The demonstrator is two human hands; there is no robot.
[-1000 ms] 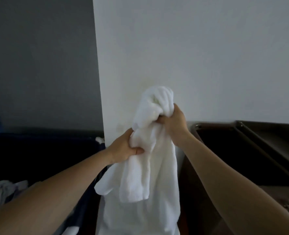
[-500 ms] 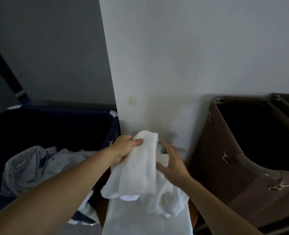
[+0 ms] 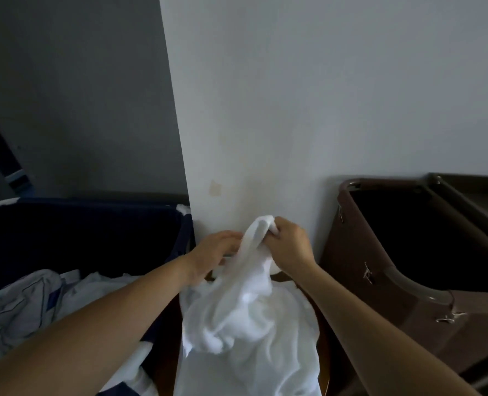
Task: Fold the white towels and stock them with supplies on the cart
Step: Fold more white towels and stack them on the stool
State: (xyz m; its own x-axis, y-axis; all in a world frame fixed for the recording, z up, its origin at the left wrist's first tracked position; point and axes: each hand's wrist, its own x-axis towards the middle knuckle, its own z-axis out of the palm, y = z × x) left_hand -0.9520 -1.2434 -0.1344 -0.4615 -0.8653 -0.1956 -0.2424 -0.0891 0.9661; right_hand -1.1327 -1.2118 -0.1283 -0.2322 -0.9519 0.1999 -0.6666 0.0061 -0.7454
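Note:
A crumpled white towel hangs in front of me, bunched over a brown surface at the bottom centre. My right hand grips the towel's raised top end against the white wall. My left hand is just left of that raised end with its fingers curled at the cloth; its fingertips are hidden behind the fabric. The brown cart stands to the right, with a dark open compartment and a rounded rail.
A dark blue laundry bin on the left holds crumpled grey-white linen. A white wall corner rises straight ahead between the bin and the cart. A grey wall lies behind the bin.
The towel dropped from chest height. My right hand let go of it, hovered open, and now grips its top end again. My left hand moved left of that end. The view tilted down.

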